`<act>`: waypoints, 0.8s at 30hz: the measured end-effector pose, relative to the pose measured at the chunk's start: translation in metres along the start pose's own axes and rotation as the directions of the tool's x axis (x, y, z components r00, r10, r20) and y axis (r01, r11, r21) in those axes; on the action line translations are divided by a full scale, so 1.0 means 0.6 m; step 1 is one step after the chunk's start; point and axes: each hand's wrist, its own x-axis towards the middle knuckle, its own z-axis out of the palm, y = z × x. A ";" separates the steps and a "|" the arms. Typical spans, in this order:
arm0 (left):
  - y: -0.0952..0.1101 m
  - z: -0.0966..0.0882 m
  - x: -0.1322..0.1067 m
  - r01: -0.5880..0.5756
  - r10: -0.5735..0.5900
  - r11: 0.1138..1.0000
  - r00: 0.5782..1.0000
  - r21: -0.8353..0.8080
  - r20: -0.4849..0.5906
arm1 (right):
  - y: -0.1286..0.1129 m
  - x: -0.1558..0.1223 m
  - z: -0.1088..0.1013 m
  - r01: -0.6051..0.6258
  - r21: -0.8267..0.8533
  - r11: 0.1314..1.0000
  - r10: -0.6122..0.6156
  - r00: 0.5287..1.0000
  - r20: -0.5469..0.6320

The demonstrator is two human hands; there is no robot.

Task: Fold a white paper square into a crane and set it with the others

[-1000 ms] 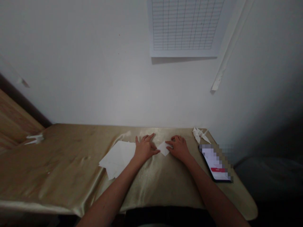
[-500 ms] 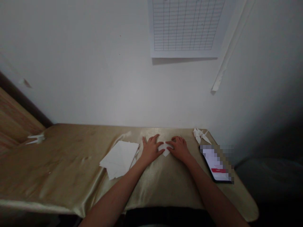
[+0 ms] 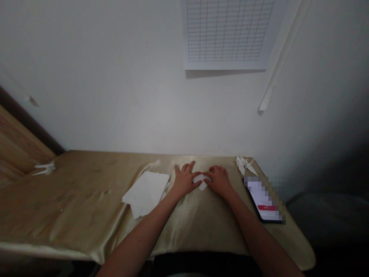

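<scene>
A small white piece of folded paper [image 3: 203,187] lies flat on the cloth-covered table between my hands, one corner pointing toward me. My left hand [image 3: 185,180] holds its left side with thumb and index finger, the other fingers spread over the cloth. From the right, my right hand [image 3: 218,180] holds it with thumb and index finger while its remaining fingers curl. The two index fingertips nearly meet at the paper's far corner. Fingers cover part of both sides of the paper.
A stack of white paper sheets [image 3: 148,192] lies left of my left forearm. Folded paper figures [image 3: 244,165] sit at the back right, above a phone [image 3: 263,204]. Another white paper piece [image 3: 44,168] is at the far left. A wall with a gridded sheet [image 3: 226,34] rises behind the table [image 3: 72,204].
My left index finger has moved slightly up and inward, toward the paper's far corner and the right index fingertip. The paper and my right hand stay almost unchanged.
</scene>
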 end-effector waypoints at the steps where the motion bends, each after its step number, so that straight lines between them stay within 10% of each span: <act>1: 0.001 -0.002 0.000 0.004 -0.004 1.000 1.000 0.002 0.000 | 0.000 0.000 -0.001 0.001 -0.005 1.000 -0.001 1.000 0.001; 24: -0.015 -0.038 -0.024 0.122 -0.119 0.988 0.992 -0.093 0.037 | -0.012 -0.005 -0.027 -0.031 -0.200 0.979 0.025 0.999 -0.031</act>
